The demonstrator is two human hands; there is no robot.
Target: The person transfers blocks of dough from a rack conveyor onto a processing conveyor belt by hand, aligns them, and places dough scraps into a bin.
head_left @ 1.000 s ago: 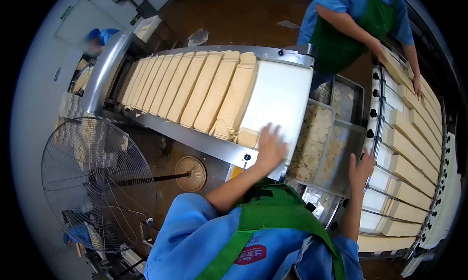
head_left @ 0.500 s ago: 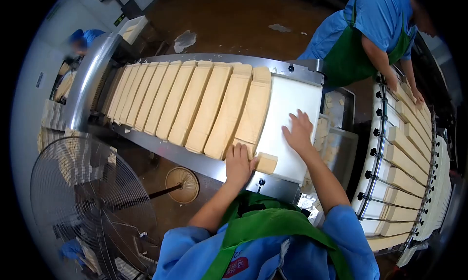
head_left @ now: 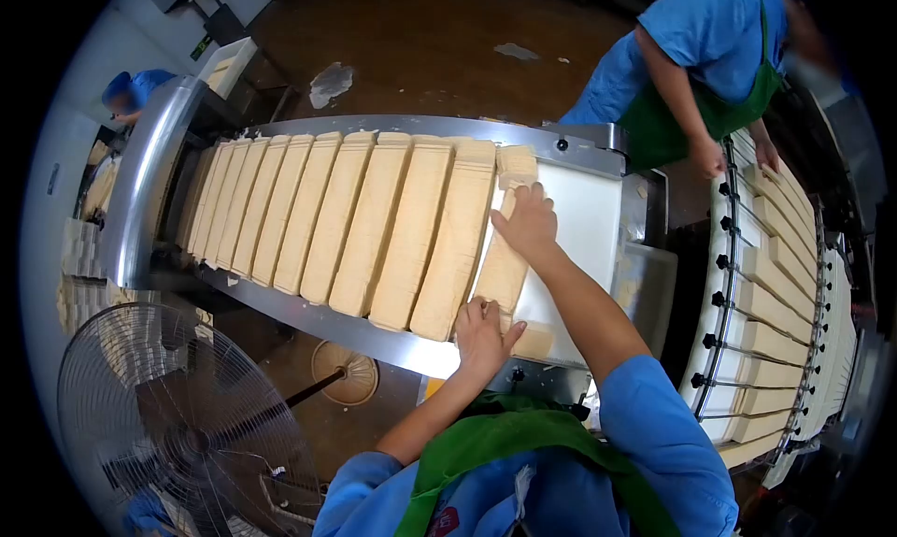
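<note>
Since the earlier frame, right hand point(head_left: 529, 221) has moved from bare belt onto the end row point(head_left: 501, 273) of thin sheets, now apart from its neighbour. Row: pale tan, long, slab-shaped, layers packed tight; short block point(head_left: 517, 166) just beyond its far end. Smooth white conveyor belt point(head_left: 589, 221) beneath, metal rail point(head_left: 420, 124) alongside. Brown floor point(head_left: 430, 56); wire-caged fan point(head_left: 187, 439); co-worker point(head_left: 705, 46) in green apron opposite. Right hand half spread over row's far part; left hand point(head_left: 483, 341), thumb apart, touches near end. Cannot tell whether either grips.
</note>
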